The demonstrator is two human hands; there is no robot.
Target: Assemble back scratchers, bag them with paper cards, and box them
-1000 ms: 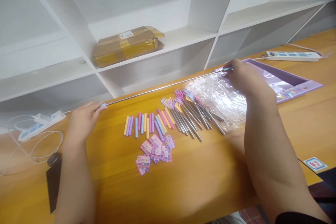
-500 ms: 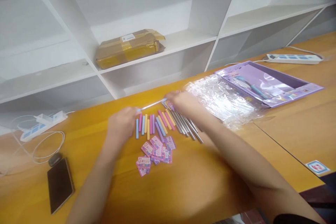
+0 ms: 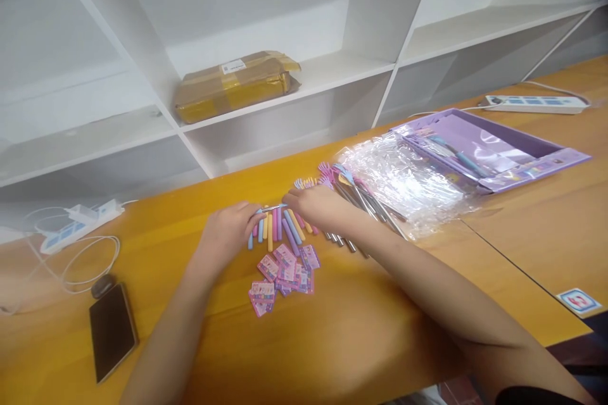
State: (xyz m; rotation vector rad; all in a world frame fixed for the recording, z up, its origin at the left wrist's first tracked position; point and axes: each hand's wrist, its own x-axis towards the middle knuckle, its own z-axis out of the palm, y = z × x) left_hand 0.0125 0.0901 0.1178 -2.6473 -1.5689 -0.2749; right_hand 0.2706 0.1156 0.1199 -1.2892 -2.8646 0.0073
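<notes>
So the rod (image 3: 272, 208) is way shorter than a second ago, left hand (image 3: 227, 235) and right hand (image 3: 319, 205) fingers pinching its ends, right forearm (image 3: 418, 272) hiding some metal sticks (image 3: 363, 201).

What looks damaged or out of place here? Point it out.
The cardboard box on the shelf looks damaged: its right end is crumpled, with a flap sticking out. On the table, the cards lie in a crooked, overlapping heap, untidy beside the row of coloured sticks.
</notes>
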